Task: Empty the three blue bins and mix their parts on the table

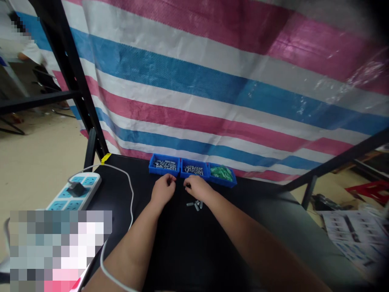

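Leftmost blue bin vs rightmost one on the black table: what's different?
Contents: the leftmost bin holds grey metal pieces; the rightmost bin holds green pieces.
Placement: the leftmost bin sits right by the left hand; the rightmost bin is well off to that hand's right.
Shared: both blue, open-topped, at the far side of the black table.

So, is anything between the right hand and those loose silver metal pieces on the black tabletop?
Nothing visible is: the right hand is just beyond the loose silver metal pieces, and only black tabletop shows between. The three blue plastic bins stand on the hand's far side.
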Available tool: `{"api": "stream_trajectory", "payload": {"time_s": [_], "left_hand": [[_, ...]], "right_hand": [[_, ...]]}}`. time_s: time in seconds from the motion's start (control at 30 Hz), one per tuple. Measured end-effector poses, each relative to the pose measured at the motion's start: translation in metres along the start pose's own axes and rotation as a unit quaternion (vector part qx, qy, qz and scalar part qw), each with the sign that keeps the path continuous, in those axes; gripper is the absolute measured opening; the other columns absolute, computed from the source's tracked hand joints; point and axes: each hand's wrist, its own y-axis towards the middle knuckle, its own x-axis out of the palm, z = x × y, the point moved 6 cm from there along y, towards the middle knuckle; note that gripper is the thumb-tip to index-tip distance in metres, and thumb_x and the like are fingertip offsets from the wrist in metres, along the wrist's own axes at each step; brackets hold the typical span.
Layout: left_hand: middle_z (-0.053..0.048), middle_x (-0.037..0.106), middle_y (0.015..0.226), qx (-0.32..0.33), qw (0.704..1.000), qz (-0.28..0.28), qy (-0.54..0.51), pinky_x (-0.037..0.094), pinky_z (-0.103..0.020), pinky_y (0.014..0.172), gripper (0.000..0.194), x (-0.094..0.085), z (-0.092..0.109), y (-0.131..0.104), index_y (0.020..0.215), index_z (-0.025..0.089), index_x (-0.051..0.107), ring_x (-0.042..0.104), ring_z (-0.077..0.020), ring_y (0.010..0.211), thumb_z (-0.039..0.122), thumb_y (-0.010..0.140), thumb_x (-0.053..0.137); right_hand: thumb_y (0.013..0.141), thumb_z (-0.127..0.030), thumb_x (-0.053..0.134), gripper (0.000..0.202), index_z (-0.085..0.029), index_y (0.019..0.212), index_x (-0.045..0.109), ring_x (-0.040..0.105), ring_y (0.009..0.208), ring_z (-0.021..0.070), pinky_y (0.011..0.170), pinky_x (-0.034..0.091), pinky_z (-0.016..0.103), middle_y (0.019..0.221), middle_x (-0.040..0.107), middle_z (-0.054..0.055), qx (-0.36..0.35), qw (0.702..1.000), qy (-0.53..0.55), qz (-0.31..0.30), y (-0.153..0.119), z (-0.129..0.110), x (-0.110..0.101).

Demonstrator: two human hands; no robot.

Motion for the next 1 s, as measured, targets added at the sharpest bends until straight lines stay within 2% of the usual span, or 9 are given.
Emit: {"api": "stream_trajectory", "payload": {"time_s": [0.1,0.2,0.33,0.43,0.6,0.77,0.87,1.0], "left_hand": [[0.0,0.07,0.082,-0.001,1.0,-0.002,0.01,0.039,-0.026,0.062,0.016,0.001,0.0,0.0,0.09,0.022,0.069,0.056,-0.0139,0.064,0.019,0.08,0.056],[0.0,0.07,0.083,0.001,1.0,-0.003,0.009,0.039,-0.026,0.063,0.017,0.001,0.0,0.0,0.09,0.022,0.069,0.057,-0.0141,0.065,0.019,0.08,0.055],[0.0,0.071,0.084,0.002,1.0,-0.005,0.006,0.04,-0.025,0.064,0.016,0.001,0.002,-0.001,0.089,0.022,0.069,0.059,-0.0144,0.067,0.019,0.081,0.055],[0.0,0.071,0.083,-0.002,1.0,-0.009,0.008,0.04,-0.026,0.065,0.017,0.001,0.003,-0.002,0.09,0.023,0.068,0.058,-0.0144,0.067,0.019,0.081,0.055],[0.0,0.07,0.081,-0.001,1.0,-0.01,0.004,0.04,-0.026,0.064,0.017,0.001,0.003,-0.003,0.089,0.022,0.068,0.059,-0.0145,0.067,0.018,0.081,0.055],[0.0,0.07,0.082,0.002,1.0,-0.004,0.009,0.04,-0.026,0.064,0.016,0.001,0.002,-0.002,0.089,0.022,0.069,0.059,-0.0146,0.068,0.019,0.082,0.055],[0.0,0.07,0.083,0.003,1.0,0.0,0.005,0.04,-0.025,0.065,0.016,0.001,0.0,-0.001,0.089,0.022,0.068,0.059,-0.0144,0.069,0.018,0.082,0.055],[0.001,0.069,0.082,-0.001,1.0,-0.003,-0.001,0.04,-0.025,0.064,0.015,0.002,-0.002,0.0,0.089,0.023,0.068,0.058,-0.0143,0.067,0.019,0.082,0.055]], "right_hand": [[0.082,-0.01,0.062,0.016,-0.019,0.087,0.075,0.064,0.08,0.0153,0.073,0.044,0.024,0.088,0.07,0.004,0.002,1.0,0.003,-0.007,-0.011,0.0,0.002],[0.083,-0.01,0.062,0.015,-0.02,0.087,0.073,0.062,0.075,0.0137,0.07,0.043,0.023,0.084,0.068,0.002,-0.024,0.999,0.037,-0.013,-0.029,-0.004,-0.007],[0.088,-0.013,0.06,0.014,-0.02,0.091,0.073,0.062,0.08,0.0133,0.074,0.043,0.023,0.091,0.067,0.003,-0.076,0.996,0.051,-0.01,-0.057,-0.014,-0.019],[0.09,-0.012,0.058,0.017,-0.021,0.094,0.072,0.062,0.084,0.0143,0.076,0.042,0.024,0.094,0.067,0.003,-0.095,0.995,0.022,-0.03,-0.07,-0.023,-0.013],[0.089,-0.009,0.057,0.017,-0.02,0.093,0.07,0.063,0.084,0.016,0.073,0.04,0.026,0.094,0.068,0.004,-0.074,0.995,-0.029,-0.06,-0.067,-0.027,0.005],[0.083,-0.01,0.063,0.011,-0.019,0.085,0.069,0.063,0.081,0.017,0.07,0.04,0.026,0.088,0.069,0.003,-0.095,0.993,-0.046,-0.055,-0.051,-0.032,0.005],[0.08,-0.011,0.067,0.009,-0.019,0.082,0.07,0.063,0.079,0.0159,0.071,0.041,0.024,0.083,0.069,0.002,-0.102,0.995,0.001,-0.015,-0.043,-0.028,-0.008],[0.081,-0.015,0.068,0.006,-0.02,0.083,0.071,0.064,0.074,0.0143,0.069,0.044,0.024,0.079,0.07,0.0,-0.053,0.986,0.108,0.114,-0.028,0.003,-0.04]]}}
